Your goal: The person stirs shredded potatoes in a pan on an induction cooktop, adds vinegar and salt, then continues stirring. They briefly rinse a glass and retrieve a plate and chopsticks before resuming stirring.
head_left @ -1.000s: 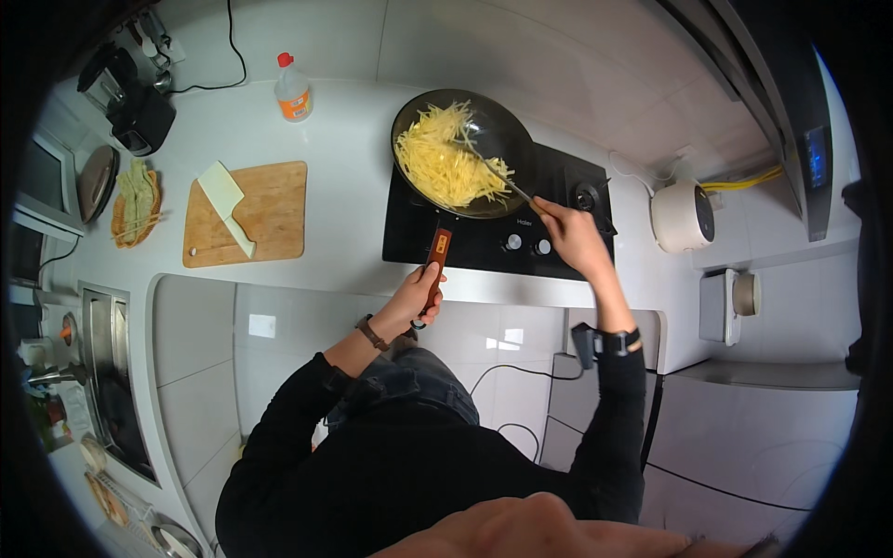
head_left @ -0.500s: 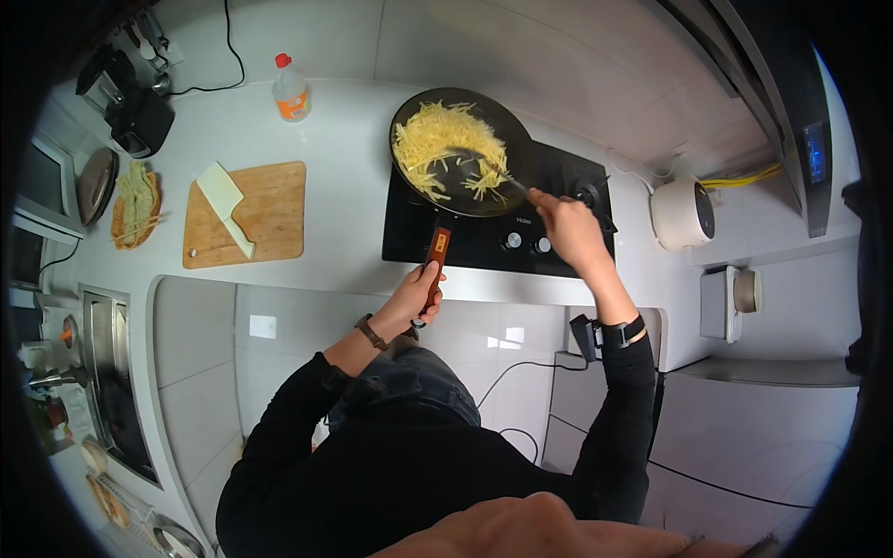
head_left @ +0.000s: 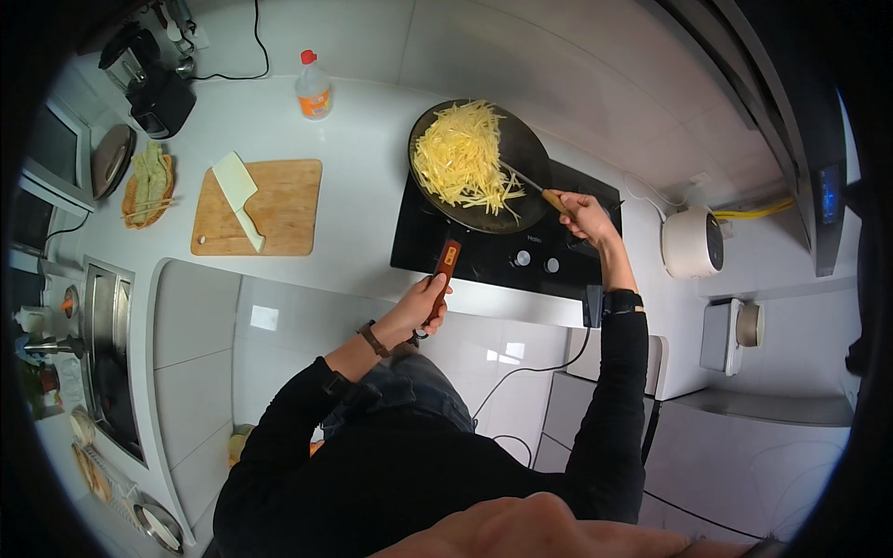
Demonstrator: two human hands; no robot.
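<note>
A dark frying pan (head_left: 526,141) sits over the black cooktop (head_left: 484,256). Pale yellow shreds, probably potato (head_left: 460,153), are heaped over its left and middle. My left hand (head_left: 419,305) is wrapped round the pan's reddish-brown handle (head_left: 448,260), which points toward me. In my right hand (head_left: 588,221), at the pan's right rim, is a spatula (head_left: 528,179) with a wooden grip and metal shaft. The shaft reaches down to the shreds' right edge; its working end cannot be made out clearly.
Left of the cooktop, a cleaver (head_left: 236,183) lies on a wooden cutting board (head_left: 286,200). Behind stand a red-capped bottle (head_left: 314,98) and a blender (head_left: 160,98). A basket of greens (head_left: 149,191) sits far left; a white rounded appliance (head_left: 690,244) stands right.
The shreds, earlier spread in a curve with bare pan at lower middle, now form a fuller heap. My right hand with the spatula has moved slightly right. My left hand keeps its grip.
</note>
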